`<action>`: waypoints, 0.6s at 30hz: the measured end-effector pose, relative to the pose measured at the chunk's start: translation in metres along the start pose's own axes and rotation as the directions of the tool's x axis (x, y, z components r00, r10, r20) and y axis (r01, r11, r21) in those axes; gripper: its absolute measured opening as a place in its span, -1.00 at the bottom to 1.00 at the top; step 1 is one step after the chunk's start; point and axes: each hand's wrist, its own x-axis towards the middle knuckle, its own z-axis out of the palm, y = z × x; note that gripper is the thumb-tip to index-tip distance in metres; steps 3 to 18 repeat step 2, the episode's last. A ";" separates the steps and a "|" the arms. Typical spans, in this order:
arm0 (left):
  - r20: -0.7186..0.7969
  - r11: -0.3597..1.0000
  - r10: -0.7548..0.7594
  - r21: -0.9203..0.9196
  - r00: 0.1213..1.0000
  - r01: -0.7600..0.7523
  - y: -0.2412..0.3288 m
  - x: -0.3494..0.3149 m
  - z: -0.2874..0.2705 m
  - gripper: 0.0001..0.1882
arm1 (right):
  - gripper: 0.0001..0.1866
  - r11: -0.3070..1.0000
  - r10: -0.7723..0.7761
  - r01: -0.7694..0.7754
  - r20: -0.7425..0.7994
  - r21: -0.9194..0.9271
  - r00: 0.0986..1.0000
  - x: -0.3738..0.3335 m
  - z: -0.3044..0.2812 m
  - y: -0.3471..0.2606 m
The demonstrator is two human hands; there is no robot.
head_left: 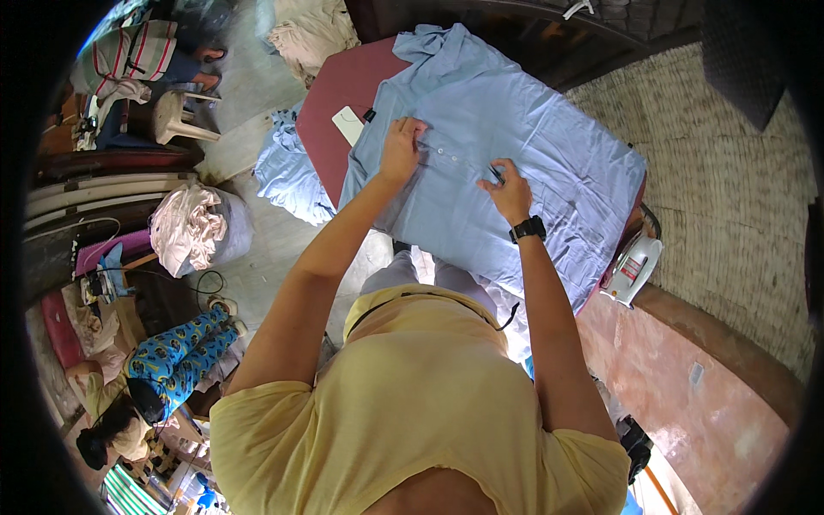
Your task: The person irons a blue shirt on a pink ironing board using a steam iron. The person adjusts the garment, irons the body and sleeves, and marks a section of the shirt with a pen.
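Note:
A light blue buttoned shirt (515,129) lies spread over a maroon padded board (329,107), and its button placket runs across the middle. At the left end of that button row, my left hand (402,153) has its fingers curled down and closed on the cloth. My right hand (510,193), with a black watch on its wrist, is over the shirt just right of the buttons. Between its thumb and fingers is a small dark tool (496,174), too small to name for sure. A white rectangular device (348,125) rests on the board beyond my left hand.
A white iron (633,269) stands at the board's right end. More blue cloth (294,167) hangs at the left, near a bundle of pale garments (190,225). Two other people sit at the left, by a plastic chair (182,118). A woven mat wall (721,189) is at the right.

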 end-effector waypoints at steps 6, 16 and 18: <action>0.068 0.997 0.046 -0.071 0.997 -0.041 0.002 -0.006 -0.004 -0.63 | -0.45 1.000 0.020 -0.020 0.022 0.014 1.000 0.001 0.003 0.002; 0.068 0.997 0.046 -0.071 0.997 -0.041 0.002 -0.006 -0.004 -0.63 | -0.45 1.000 0.020 -0.020 0.022 0.014 1.000 0.001 0.003 0.002; 0.068 0.997 0.046 -0.071 0.997 -0.041 0.002 -0.006 -0.004 -0.63 | -0.45 1.000 0.020 -0.020 0.022 0.014 1.000 0.001 0.003 0.002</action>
